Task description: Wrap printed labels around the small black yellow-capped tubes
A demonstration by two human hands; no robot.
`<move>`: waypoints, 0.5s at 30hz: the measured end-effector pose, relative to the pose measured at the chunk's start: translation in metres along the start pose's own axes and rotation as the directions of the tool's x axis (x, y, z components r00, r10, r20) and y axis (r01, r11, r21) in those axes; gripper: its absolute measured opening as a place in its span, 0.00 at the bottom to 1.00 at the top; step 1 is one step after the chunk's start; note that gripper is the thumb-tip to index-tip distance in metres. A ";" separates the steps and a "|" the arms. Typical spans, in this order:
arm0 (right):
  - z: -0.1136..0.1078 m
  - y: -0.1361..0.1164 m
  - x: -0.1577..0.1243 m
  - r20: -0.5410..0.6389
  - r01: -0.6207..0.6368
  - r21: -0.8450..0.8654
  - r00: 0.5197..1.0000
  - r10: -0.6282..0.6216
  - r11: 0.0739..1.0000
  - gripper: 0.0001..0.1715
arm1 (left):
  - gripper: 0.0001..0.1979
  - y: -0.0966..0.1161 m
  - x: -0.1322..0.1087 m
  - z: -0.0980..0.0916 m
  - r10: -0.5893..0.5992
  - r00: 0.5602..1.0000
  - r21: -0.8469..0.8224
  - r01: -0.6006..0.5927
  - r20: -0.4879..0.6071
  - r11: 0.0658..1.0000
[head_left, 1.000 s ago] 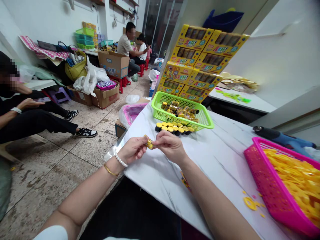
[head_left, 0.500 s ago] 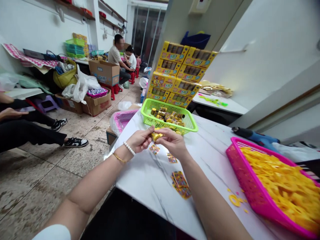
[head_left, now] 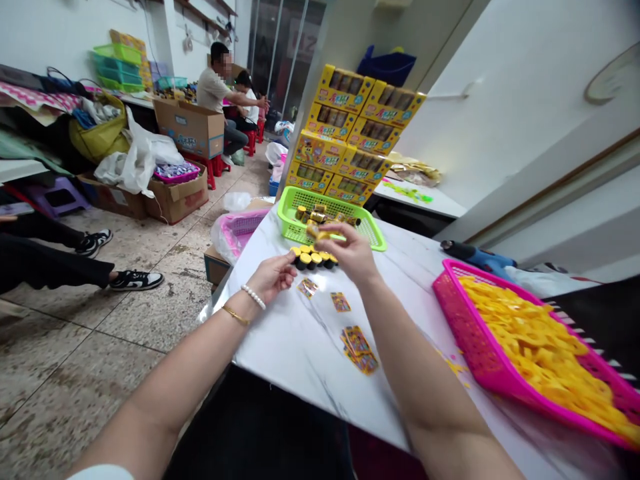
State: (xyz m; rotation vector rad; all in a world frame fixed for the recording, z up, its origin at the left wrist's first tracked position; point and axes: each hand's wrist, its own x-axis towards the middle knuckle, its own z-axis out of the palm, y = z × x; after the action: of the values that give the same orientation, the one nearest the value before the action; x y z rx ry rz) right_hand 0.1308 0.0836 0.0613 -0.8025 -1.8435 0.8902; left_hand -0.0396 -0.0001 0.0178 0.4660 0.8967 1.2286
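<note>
- My right hand [head_left: 353,252] pinches a small yellow piece [head_left: 320,235] over the row of yellow-topped caps [head_left: 314,257].
- My left hand [head_left: 273,277] rests loosely curled, empty, beside the stickers [head_left: 308,287].

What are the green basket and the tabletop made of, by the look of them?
The green basket looks like moulded plastic: bright, even colour and open lattice walls. The tabletop looks like glossy marble or a marble-print laminate: white with grey veins and soft reflections; which one cannot be told.
</note>
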 end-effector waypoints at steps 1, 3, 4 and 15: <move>-0.007 0.000 0.010 -0.073 0.040 -0.124 0.996 -0.049 0.992 0.21 | 0.11 0.001 0.000 0.000 0.002 0.998 0.011 -0.001 -0.065 1.000; -0.018 0.001 0.020 -0.143 0.096 -0.402 0.976 -0.166 0.910 0.18 | 0.10 0.001 0.001 0.000 0.007 0.990 0.044 0.000 -0.140 0.999; -0.020 0.003 0.018 -0.127 0.105 -0.512 0.972 -0.196 0.852 0.13 | 0.10 0.001 0.001 0.000 0.012 0.989 0.061 -0.003 -0.147 0.998; 0.018 0.056 -0.087 0.160 -0.014 -0.589 0.978 0.134 0.808 0.04 | 0.11 -0.008 0.001 0.000 0.125 0.986 0.411 -0.070 -0.109 0.909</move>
State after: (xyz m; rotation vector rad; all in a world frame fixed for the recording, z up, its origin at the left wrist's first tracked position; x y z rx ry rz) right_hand 0.1564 0.0379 -0.0302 -1.2058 -2.3201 0.4394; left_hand -0.0351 -0.0016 0.0118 0.7756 1.2663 1.1733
